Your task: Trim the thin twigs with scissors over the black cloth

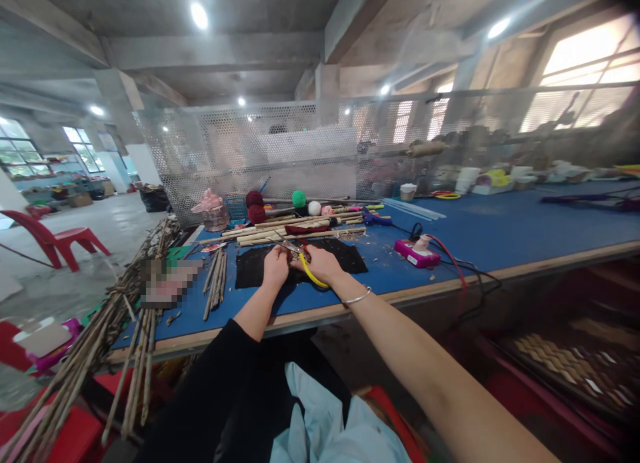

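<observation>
Head view: right fingers [316, 256] clamp yellow-handled scissors [311, 274]; what left fingers [279, 254] hold, I cannot tell.

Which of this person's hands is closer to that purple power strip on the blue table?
Right. The right hand is left of the purple power strip; the left hand is farther left still.

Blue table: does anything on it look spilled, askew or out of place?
Sticks overhang the table at left, looking untidy, and small scraps lie loose around the black cloth. No damage is evident.
</observation>
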